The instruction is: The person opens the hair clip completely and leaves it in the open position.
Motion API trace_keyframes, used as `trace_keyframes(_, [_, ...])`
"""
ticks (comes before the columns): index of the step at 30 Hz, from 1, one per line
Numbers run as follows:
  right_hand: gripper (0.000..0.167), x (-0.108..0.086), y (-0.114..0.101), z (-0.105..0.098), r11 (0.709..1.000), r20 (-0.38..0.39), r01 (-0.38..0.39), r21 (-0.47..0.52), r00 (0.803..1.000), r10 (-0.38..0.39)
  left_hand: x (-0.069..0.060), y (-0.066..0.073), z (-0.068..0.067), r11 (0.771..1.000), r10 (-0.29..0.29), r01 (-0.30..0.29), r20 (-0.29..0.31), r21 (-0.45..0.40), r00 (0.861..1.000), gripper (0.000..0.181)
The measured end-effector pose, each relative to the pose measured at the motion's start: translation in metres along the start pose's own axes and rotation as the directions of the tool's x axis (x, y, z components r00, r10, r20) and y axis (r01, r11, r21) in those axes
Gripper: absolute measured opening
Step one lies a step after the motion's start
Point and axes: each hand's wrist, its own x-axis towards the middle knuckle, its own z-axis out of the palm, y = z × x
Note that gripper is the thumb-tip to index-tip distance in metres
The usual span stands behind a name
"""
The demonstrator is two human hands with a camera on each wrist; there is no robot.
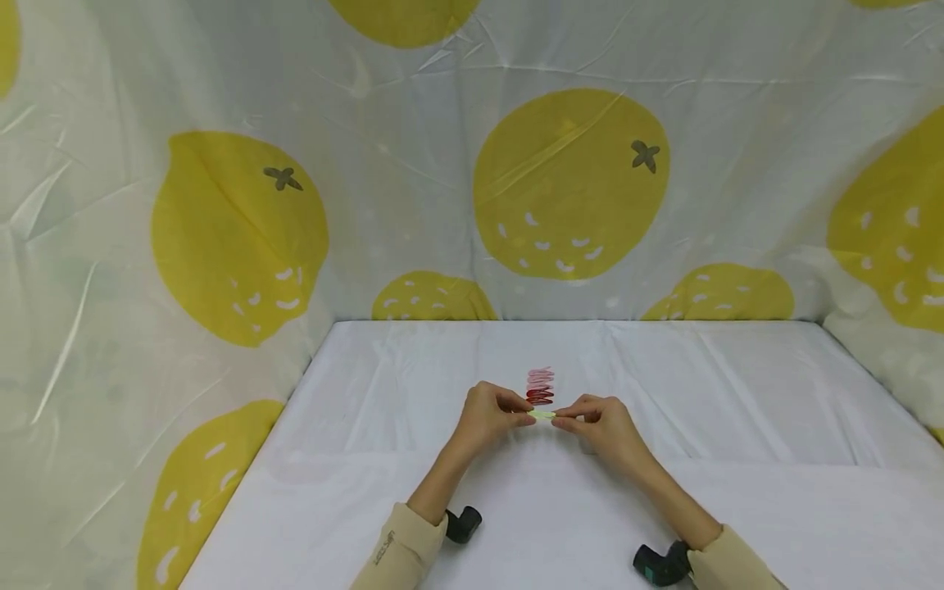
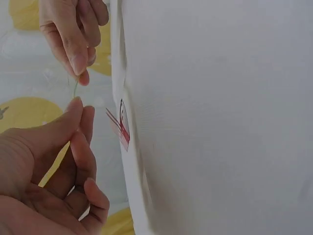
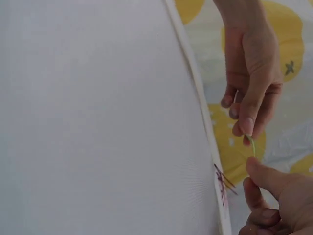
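Note:
Between both hands, above the white table, is a small thin yellow-green strip or loop (image 1: pixel 542 415). My left hand (image 1: pixel 488 419) pinches its left end between thumb and fingertips. At its other end, the thumb and fingertips of my right hand (image 1: pixel 606 426) pinch it too. It looks like a slim, slightly bent line (image 3: pixel 253 143) in the right wrist view; its exact kind is unclear. Just beyond the fingertips lies a zigzag row of thin pieces, red (image 1: pixel 540 397) nearer and pink (image 1: pixel 540 378) farther. Thin red pieces (image 2: pixel 123 128) cross one another in the left wrist view.
A white cloth with creases covers the table (image 1: pixel 413 492). Behind and at the sides hangs a curtain (image 1: pixel 398 180) printed with yellow lemons. Black wrist-worn devices (image 1: pixel 463 524) stick out by the beige sleeves (image 1: pixel 401 545).

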Motion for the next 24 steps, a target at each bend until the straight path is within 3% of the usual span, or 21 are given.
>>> trace_keyframes(4, [0.01, 0.013, 0.006, 0.006, 0.999, -0.011, 0.006, -0.04, 1.0, -0.006, 0.007, 0.001, 0.005, 0.993, -0.046, 0.056, -0.089, 0.105, 0.995, 0.009])
trace_keyframes(8, [0.008, 0.021, 0.011, 0.012, 0.994, -0.026, 0.04, -0.103, 0.999, -0.043, 0.014, 0.0, 0.011, 0.975, -0.077, 0.102, -0.133, 0.195, 0.988, 0.01])
trace_keyframes(18, [0.01, 0.023, 0.012, 0.015, 0.978, -0.045, 0.053, -0.204, 0.997, -0.063, 0.021, -0.001, 0.016, 0.953, -0.122, 0.151, -0.125, 0.261, 0.985, 0.013])
trace_keyframes(24, [0.011, 0.022, 0.012, 0.016, 0.977, -0.063, 0.062, -0.205, 0.995, -0.076, 0.022, -0.001, 0.017, 0.947, -0.092, 0.126, -0.126, 0.295, 0.988, 0.012])
